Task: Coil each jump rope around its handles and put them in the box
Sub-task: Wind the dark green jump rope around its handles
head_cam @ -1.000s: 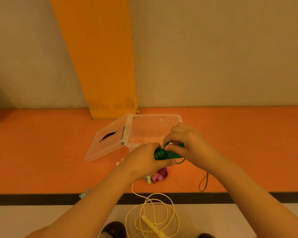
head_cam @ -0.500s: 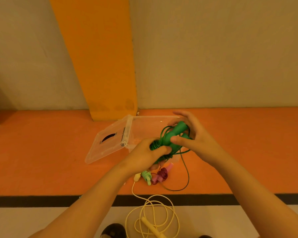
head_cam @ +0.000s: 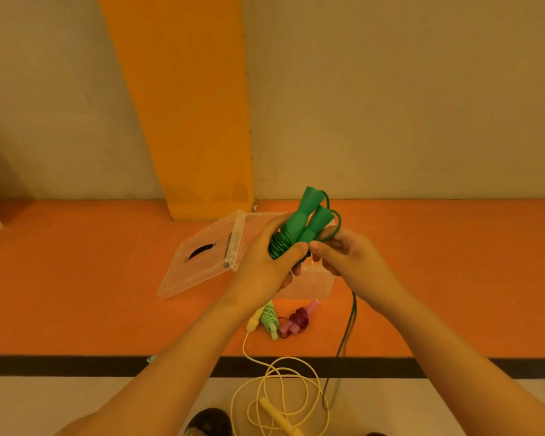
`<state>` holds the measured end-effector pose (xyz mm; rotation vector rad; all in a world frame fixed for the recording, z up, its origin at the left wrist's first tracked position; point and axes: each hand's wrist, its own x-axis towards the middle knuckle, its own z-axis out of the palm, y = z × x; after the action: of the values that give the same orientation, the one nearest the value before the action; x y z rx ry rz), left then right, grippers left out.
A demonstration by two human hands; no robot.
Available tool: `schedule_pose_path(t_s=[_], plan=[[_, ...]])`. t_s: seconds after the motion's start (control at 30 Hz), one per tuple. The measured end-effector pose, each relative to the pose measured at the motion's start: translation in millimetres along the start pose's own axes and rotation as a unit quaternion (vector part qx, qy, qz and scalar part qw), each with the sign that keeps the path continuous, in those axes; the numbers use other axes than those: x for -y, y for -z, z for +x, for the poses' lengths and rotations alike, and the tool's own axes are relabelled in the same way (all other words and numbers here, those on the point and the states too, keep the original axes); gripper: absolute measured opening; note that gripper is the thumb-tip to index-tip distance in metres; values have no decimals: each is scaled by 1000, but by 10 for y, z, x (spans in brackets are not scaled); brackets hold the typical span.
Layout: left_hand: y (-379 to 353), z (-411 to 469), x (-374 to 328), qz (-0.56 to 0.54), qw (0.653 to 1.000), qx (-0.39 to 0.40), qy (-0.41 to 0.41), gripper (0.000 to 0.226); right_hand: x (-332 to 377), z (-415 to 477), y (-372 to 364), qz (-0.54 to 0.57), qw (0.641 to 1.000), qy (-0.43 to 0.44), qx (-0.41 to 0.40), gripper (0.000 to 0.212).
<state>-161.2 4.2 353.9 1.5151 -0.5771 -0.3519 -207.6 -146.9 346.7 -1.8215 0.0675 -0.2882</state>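
Handles (head_cam: 306, 221), two green, are being gripped by left hand (head_cam: 265, 269); right hand (head_cam: 350, 259) is pinching their single cord (head_cam: 354, 305).

Left hand (head_cam: 265, 265) curled gripping — right hand (head_cam: 350, 259) pinching, 2 forearms outstretched

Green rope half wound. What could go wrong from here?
1. The loose green tail hangs down to the floor loops of the yellow rope; winding it in could snag them.
2. The left hand pins the coil on the green handles by thumb; a regrip might loosen turns.
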Motion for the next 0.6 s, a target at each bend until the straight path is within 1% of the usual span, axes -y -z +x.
schedule_pose_path(t_s=[0.03,0.07,0.13,0.2,0.23,0.3,0.37,0.4,0.43,0.5,0.53,0.6], plan=[[1,2,11,6,1000,-5,-12,32,-15,13,-9,-13,1000,-13,-11,16],[1,3,16,15,1000,-11,-21,31,-26,21,-18,-27,999,-21,-22,22],[5,10,33,29,999,-26,-27,20,-48,28,-32,-79,996,-19,-36,33],[22,34,72,38,998,-52,-15,11,-67,15,-41,-165,986,-9,-31,39],[46,55,98,42,997,-68,-3,13,-72,7,-31,-219,975,-8,-22,36],[134,107,168,74,991,-109,15,18,-47,-6,20,-338,941,-16,1,23],[246,161,248,153,978,-138,22,16,36,-27,71,-409,913,-11,7,17],[285,179,273,192,971,-138,29,14,80,-44,88,-436,900,4,3,17],[304,185,292,226,965,-126,36,15,121,-60,92,-469,883,31,-4,17],[275,163,306,289,954,-63,46,24,175,-74,75,-510,853,109,-13,19],[239,141,304,314,948,-21,47,26,169,-66,68,-502,852,148,-9,18],[166,87,287,352,933,58,39,28,112,-37,70,-458,863,208,32,16]])
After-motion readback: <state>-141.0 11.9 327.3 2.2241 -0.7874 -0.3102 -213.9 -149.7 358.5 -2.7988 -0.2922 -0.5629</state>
